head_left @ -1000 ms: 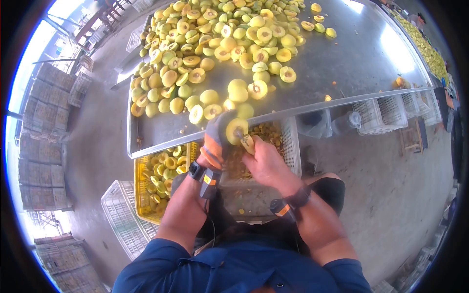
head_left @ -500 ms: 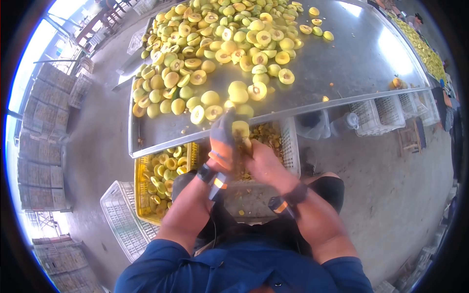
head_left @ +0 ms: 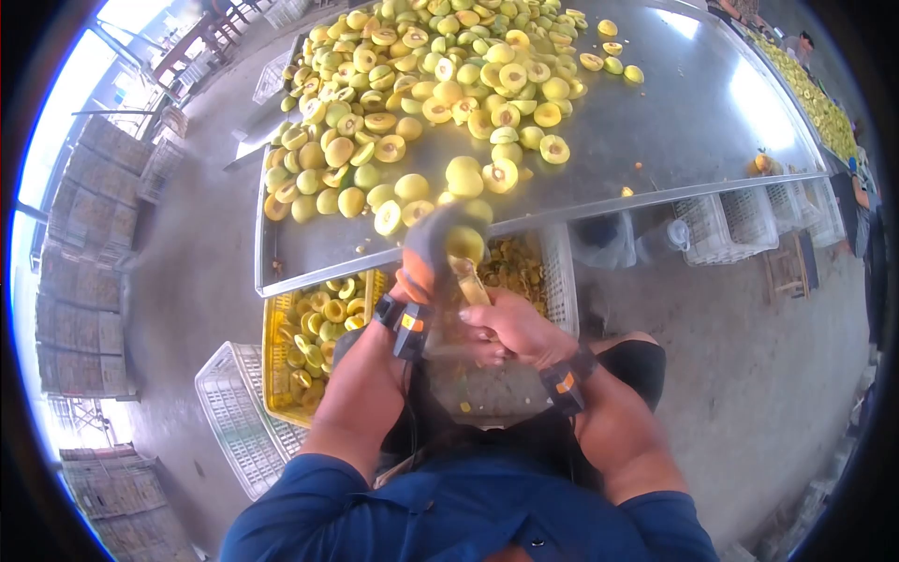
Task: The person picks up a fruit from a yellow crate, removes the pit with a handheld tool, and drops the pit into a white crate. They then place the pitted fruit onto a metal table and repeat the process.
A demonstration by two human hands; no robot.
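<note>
My left hand [head_left: 427,255], in a grey and orange glove, is closed around a yellow-green fruit half [head_left: 466,244] over the table's near edge. My bare right hand [head_left: 521,326] grips the light handle of a small pitting tool [head_left: 474,288]. The tool's metal tip touches or nearly touches the underside of the fruit; blur hides the exact contact. Just beyond my left hand, halved fruits with brown centres [head_left: 499,175] lie on the metal table [head_left: 655,131]. A white crate [head_left: 558,281] of brownish scraps sits below my hands.
A yellow crate [head_left: 277,361] of hollowed fruit halves stands left of my legs, beside a white basket [head_left: 225,412]. Crates [head_left: 726,225] sit under the table at right. Stacked crates [head_left: 80,328] line the left side. Another person [head_left: 799,47] is at the far right.
My right hand and the tool have drawn slightly down and right, away from the fruit. My left hand still holds the fruit, now turned differently. The view has shifted slightly.
</note>
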